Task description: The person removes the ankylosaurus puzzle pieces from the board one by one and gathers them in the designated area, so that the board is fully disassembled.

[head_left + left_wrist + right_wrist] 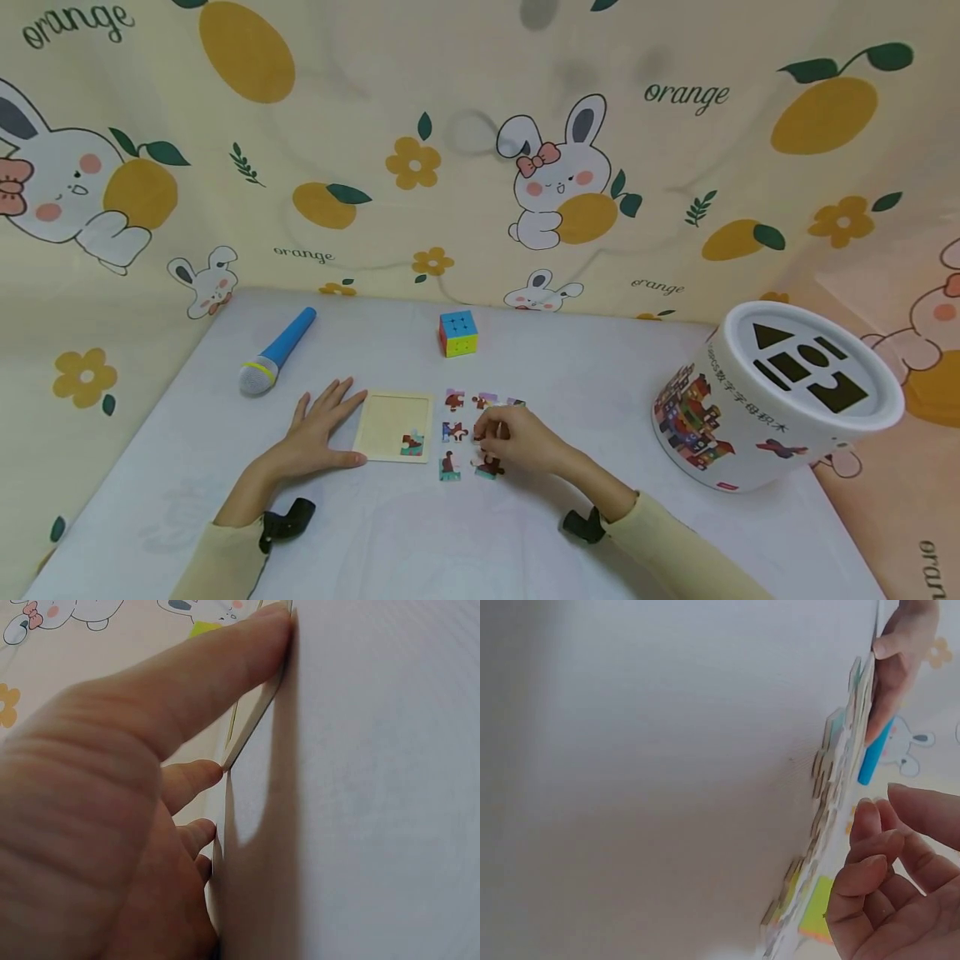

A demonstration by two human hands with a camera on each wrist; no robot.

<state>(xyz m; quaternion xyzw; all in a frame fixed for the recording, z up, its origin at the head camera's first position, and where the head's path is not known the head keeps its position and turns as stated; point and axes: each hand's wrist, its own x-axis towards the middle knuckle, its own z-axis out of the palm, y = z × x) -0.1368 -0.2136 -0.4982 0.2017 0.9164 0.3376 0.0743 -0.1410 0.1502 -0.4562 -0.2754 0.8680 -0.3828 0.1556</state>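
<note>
A square wooden puzzle tray point(378, 421) lies on the table with one puzzle piece point(412, 443) in its lower right corner. My left hand point(318, 433) rests beside it, fingers spread, thumb and fingertips at its edge; the left wrist view shows the thumb point(225, 664) along the rim. Several loose jigsaw pieces point(450, 467) lie in rows to the tray's right. Over their right part hovers my right hand point(517, 437), partly covering some. In the right wrist view its fingers point(859, 881) are loosely bent, with nothing visible between thumb and fingertips.
A blue toy microphone point(288, 342) lies at the back left. Behind the pieces stands a puzzle cube point(458, 335). A large white bucket point(750, 417) with a shape-sorter lid is on the right. A printed cloth point(465, 75) hangs along the table's back edge.
</note>
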